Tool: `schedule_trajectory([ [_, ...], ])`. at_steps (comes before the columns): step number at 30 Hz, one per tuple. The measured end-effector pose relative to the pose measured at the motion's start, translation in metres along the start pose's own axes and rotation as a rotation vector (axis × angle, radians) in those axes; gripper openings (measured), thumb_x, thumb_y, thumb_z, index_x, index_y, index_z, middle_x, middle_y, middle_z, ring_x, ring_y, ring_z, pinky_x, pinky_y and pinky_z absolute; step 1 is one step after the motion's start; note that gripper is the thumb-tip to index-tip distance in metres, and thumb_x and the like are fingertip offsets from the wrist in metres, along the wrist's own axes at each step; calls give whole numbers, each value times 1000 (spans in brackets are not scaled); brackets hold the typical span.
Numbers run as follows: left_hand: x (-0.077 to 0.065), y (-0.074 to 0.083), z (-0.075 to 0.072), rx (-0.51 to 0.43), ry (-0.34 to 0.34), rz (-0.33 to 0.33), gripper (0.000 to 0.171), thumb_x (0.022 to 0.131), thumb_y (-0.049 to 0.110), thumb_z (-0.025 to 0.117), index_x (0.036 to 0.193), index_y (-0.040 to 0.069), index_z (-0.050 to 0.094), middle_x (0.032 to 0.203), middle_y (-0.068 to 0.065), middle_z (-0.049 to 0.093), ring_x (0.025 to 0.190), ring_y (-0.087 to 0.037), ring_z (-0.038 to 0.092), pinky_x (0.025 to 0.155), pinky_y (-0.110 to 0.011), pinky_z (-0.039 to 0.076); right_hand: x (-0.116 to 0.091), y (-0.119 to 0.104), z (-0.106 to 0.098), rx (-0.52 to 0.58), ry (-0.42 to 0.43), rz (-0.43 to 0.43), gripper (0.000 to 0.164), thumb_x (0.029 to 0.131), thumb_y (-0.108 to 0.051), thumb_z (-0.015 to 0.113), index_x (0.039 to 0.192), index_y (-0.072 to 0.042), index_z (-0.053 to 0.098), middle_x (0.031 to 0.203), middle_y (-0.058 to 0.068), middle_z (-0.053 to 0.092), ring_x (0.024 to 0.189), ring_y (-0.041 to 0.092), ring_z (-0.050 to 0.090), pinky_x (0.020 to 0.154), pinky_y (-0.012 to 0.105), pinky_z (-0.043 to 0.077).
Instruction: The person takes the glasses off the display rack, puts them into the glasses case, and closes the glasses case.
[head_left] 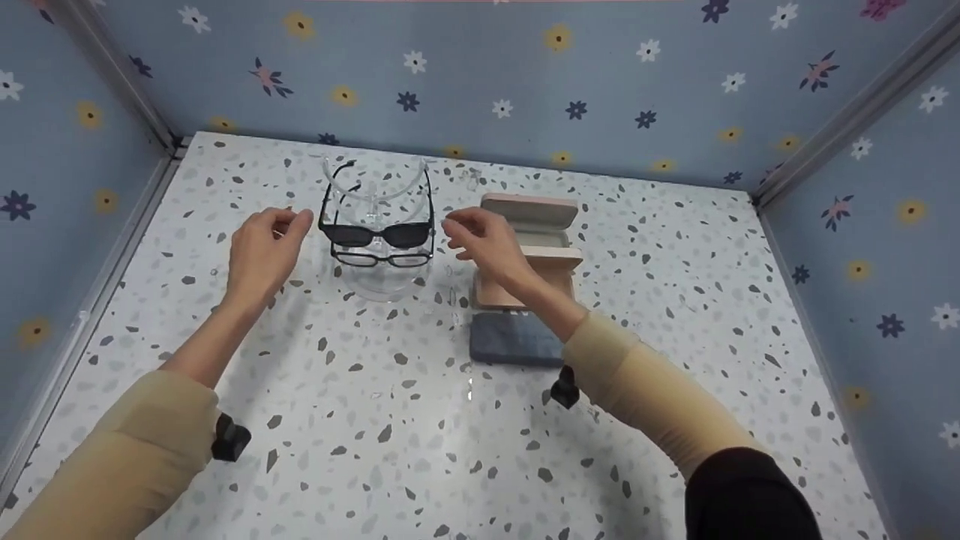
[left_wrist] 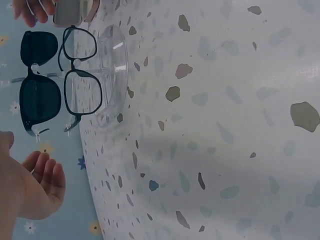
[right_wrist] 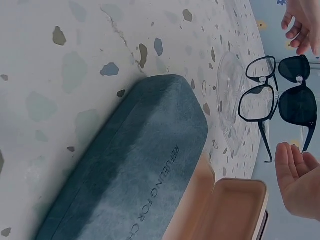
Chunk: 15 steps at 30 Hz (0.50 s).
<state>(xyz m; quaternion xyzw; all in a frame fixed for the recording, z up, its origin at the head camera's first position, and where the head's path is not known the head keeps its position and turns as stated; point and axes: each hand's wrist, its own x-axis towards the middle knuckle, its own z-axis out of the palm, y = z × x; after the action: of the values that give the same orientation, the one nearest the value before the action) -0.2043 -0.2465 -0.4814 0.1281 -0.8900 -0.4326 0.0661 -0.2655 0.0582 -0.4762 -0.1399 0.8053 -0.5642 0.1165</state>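
Note:
Black sunglasses sit on a clear display stand, with thin black-framed eyeglasses on the tier below. To the left of the sunglasses is my left hand, its fingers loosely bent around nothing. On the other side, my right hand hovers with relaxed fingers, also holding nothing. A small gap separates each hand from the sunglasses in the head view. The left wrist view shows the dark lenses above the left fingers. In the right wrist view, the right hand is near a temple end.
Beside the stand on the right are a pink-rimmed case and a peach case, both with lids raised. A closed blue-grey glasses case lies in front of them. Flower-patterned walls border the speckled tabletop.

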Motion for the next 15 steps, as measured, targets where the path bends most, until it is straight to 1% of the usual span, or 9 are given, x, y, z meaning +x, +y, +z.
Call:
schedule_trajectory([
  [3, 3, -1, 1, -19, -48, -51, 68, 104, 58, 42, 132, 0, 65, 126, -23, 62, 113, -34, 55, 96, -45, 42, 7, -1, 6, 12, 5, 30, 36, 105, -26, 61, 130, -1, 66, 117, 22, 72, 105, 33, 73, 82, 31, 63],
  [6, 7, 3, 4, -35, -97, -94, 71, 104, 62, 40, 131, 2, 66, 128, -22, 65, 114, -32, 56, 97, -45, 43, 11, -1, 10, 44, 20, 69, 34, 105, -25, 60, 127, 0, 67, 117, 25, 72, 105, 38, 73, 81, 31, 64],
  [8, 9, 5, 6, -57, -125, -123, 71, 103, 64, 39, 130, 5, 67, 128, -20, 66, 111, -29, 58, 93, -40, 45, 14, -2, 12, 65, 24, 90, 35, 105, -25, 60, 127, 0, 67, 116, 24, 72, 105, 39, 73, 81, 32, 64],
  [11, 10, 5, 8, -95, -161, -161, 69, 104, 63, 39, 130, 6, 67, 126, -17, 66, 104, -21, 59, 87, -31, 47, 16, -3, 17, 87, 18, 111, 35, 105, -26, 60, 128, 0, 67, 114, 22, 72, 105, 39, 72, 82, 32, 64],
  [13, 11, 4, 9, -132, -175, -179, 66, 105, 60, 40, 129, 5, 66, 122, -15, 66, 99, -17, 59, 85, -25, 49, 17, -4, 21, 94, 11, 113, 35, 105, -26, 59, 127, -1, 68, 112, 20, 73, 105, 39, 72, 83, 33, 64],
  [15, 12, 4, 9, -171, -185, -187, 62, 106, 56, 41, 128, 3, 66, 117, -11, 65, 97, -14, 59, 85, -22, 51, 18, -5, 25, 99, 5, 111, 33, 105, -25, 59, 125, -1, 68, 109, 19, 73, 105, 40, 72, 84, 35, 64],
])
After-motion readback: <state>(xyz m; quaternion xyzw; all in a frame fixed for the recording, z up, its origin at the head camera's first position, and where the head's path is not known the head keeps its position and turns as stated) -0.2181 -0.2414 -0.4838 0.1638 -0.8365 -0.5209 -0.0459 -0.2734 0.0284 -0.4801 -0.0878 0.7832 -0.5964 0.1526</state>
